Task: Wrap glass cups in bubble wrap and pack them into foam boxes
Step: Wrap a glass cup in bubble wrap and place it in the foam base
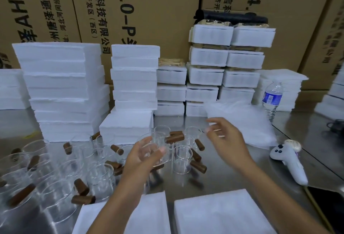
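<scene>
Above the crowded table point(232, 176), your left hand point(143, 159) clamps its fingers round a glass cup point(155, 149); your right hand point(226, 138) hovers, fingers apart, near the bubble wrap point(242, 122). Swing low and you may topple the standing cups point(183, 159).

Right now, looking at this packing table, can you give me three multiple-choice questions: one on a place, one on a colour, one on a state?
1. Where is the water bottle? A among the cups; B at the far right corner of the bubble wrap stack; C atop a foam box.
2. The cup handles are: A brown; B blue; C white.
3. The left hand: A lies flat; B grips a controller; C holds a glass cup.
Answers: B, it stands there; A, each shows brown; C, fingers curl round the glass.
</scene>
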`<action>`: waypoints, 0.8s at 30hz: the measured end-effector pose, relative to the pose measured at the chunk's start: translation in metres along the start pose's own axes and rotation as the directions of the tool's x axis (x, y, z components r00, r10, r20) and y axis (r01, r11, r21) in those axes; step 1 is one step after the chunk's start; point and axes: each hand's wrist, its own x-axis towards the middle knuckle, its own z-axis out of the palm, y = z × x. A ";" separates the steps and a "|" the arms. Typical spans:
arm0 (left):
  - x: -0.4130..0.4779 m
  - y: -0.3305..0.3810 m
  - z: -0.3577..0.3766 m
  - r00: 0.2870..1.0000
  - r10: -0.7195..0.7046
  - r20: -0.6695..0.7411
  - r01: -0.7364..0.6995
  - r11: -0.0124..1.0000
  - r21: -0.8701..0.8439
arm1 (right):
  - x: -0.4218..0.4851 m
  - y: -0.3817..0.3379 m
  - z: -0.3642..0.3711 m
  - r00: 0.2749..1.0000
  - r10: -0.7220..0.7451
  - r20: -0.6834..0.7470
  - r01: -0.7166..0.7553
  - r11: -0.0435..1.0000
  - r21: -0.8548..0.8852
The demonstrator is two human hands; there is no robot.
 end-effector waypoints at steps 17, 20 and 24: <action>0.005 -0.020 -0.007 0.992 0.001 0.127 0.016 0.991 -0.133 | 0.093 0.119 0.001 0.946 0.216 -0.239 -0.307 0.375 -0.875; 0.003 -0.019 -0.008 0.992 -0.018 0.125 0.038 0.987 -0.155 | 0.091 0.112 0.000 0.940 0.161 -0.302 -0.342 0.406 -0.847; 0.001 -0.016 -0.009 0.991 -0.026 0.134 0.048 0.985 -0.164 | 0.086 0.095 -0.007 0.924 0.094 -0.370 -0.369 0.463 -0.806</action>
